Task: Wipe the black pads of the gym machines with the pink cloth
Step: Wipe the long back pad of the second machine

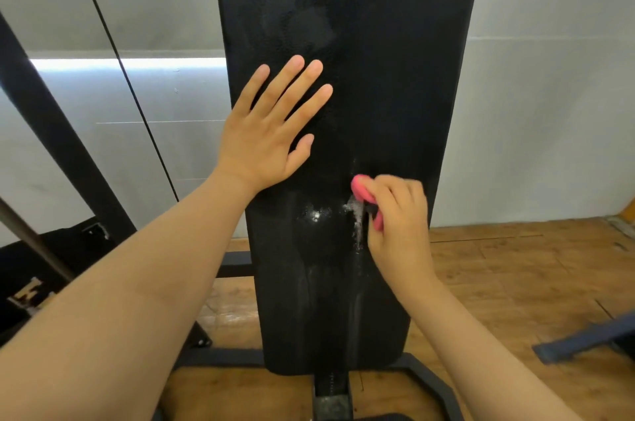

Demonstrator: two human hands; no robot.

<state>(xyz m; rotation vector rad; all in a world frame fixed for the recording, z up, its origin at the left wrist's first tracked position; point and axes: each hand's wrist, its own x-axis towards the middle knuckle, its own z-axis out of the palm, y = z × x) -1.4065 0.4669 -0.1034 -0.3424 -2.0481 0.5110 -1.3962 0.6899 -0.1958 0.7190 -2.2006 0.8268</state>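
Observation:
A tall black pad (395, 59) of a gym machine stands upright in front of me, filling the middle of the view. Its surface shows damp smears and a whitish worn streak low down the centre. My left hand (264, 131) lies flat on the pad's left half with fingers spread and straight. My right hand (395, 214) is curled round the bunched pink cloth (360, 187) and presses it against the pad beside the whitish streak. Only small parts of the cloth show between my fingers.
A black slanted frame bar (51, 131) and a thin cable (137, 100) run down the left side. The machine's dark base frame (429, 376) rests on a wooden floor (515, 283). A dark bar (584, 338) lies on the floor at right. Pale walls stand behind.

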